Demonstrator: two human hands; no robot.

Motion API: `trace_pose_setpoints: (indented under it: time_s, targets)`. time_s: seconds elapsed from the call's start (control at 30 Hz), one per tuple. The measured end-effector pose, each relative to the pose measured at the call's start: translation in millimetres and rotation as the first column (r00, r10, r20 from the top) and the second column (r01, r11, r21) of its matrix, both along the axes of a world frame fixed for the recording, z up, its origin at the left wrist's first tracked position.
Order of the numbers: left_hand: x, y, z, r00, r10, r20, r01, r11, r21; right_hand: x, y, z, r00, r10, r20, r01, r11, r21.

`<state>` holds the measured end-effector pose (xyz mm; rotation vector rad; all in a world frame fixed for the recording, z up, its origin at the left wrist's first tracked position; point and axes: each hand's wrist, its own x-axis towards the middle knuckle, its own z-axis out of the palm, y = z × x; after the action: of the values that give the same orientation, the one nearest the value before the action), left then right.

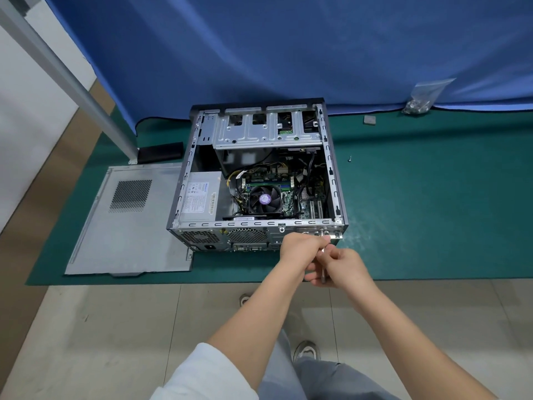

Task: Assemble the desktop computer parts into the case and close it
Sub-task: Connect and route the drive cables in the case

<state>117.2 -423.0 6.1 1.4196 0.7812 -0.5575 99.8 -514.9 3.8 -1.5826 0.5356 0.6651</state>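
Steel side panel [127,220] flat on the green surface [432,212], left of the open case [259,174]

Panel looks thin, stiff and sharp-edged, best lifted by both long edges; case seems heavy, its boards fragile, so grip the frame; left hand [300,248] fingers pinch at the rear corner; right hand [343,269] fingers curl round a slim tool [323,272], probably a screwdriver.

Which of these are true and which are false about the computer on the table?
1. The case is open on top. True.
2. The side panel is fitted on the case. False: it lies flat on the mat, left of the case.
3. Both hands are at the case's near right corner. True: left hand, right hand.
4. The fan lies out on the mat. False: it sits inside the case.
5. A loose screw lies right of the case. True.
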Motion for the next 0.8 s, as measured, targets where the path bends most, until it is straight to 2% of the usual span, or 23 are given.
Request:
trace_pose_setpoints:
  time_s: [0.17, 0.33, 0.37, 0.4, 0.43, 0.47, 0.5, 0.53, 0.57, 0.6, 0.63, 0.7, 0.73, 0.8]
  targets:
    - [0, -1, -6, 0.999, -0.01, 0.044, 0.006, 0.996, 0.084, -4, -7, -6, 0.996, -0.049, 0.069, 0.056, 0.993, -0.099]
    - [-5, 2, -4, 0.995, -0.026, 0.094, 0.025, 1.0, 0.012, 0, -6, -11, 0.996, -0.077, 0.045, 0.079, 0.996, -0.032]
    - [-5, 2, -3, 0.989, -0.086, 0.121, 0.077, 0.994, 0.082, 0, -8, -11, 0.996, -0.081, 0.043, 0.082, 0.996, -0.027]
    - [-4, 2, -2, 0.972, -0.189, 0.143, 0.153, 0.961, 0.233, 1, -9, -10, 0.996, -0.077, 0.046, 0.078, 0.996, -0.031]
    - [-5, 4, -1, 0.941, -0.304, 0.147, 0.216, 0.876, 0.43, 1, -10, -10, 0.997, -0.066, 0.05, 0.068, 0.997, -0.039]
    - [-8, 5, 3, 0.894, -0.425, 0.14, 0.246, 0.728, 0.64, 2, -11, -9, 0.997, -0.044, 0.056, 0.047, 0.998, -0.053]
    - [-9, 8, 7, 0.817, -0.549, 0.177, 0.194, 0.551, 0.812, 2, -10, -9, 0.997, -0.008, 0.072, 0.014, 0.997, -0.08]
    - [-10, 12, 9, 0.681, -0.684, 0.259, 0.066, 0.41, 0.91, 2, -9, -10, 0.995, 0.037, 0.096, -0.026, 0.992, -0.12]
    - [-8, 17, 8, 0.506, -0.806, 0.307, -0.056, 0.325, 0.944, 2, -8, -11, 0.99, 0.074, 0.122, -0.054, 0.986, -0.161]
    - [-4, 21, 7, 0.369, -0.882, 0.294, -0.106, 0.274, 0.956, 1, -5, -13, 0.984, 0.097, 0.148, -0.066, 0.977, -0.201]
    - [3, 25, 8, 0.306, -0.919, 0.25, -0.06, 0.243, 0.968, -1, -3, -15, 0.978, 0.105, 0.18, -0.059, 0.968, -0.245]
    - [20, 30, 10, 0.34, -0.931, 0.131, 0.188, 0.204, 0.961, -7, 2, -20, 0.96, 0.103, 0.26, -0.013, 0.944, -0.329]
    - [27, 32, 10, 0.365, -0.926, 0.097, 0.319, 0.222, 0.921, -9, 6, -21, 0.952, 0.093, 0.293, 0.018, 0.935, -0.354]
    - [32, 33, 7, 0.418, -0.9, 0.123, 0.441, 0.319, 0.839, -9, 10, -23, 0.946, 0.065, 0.318, 0.065, 0.922, -0.382]
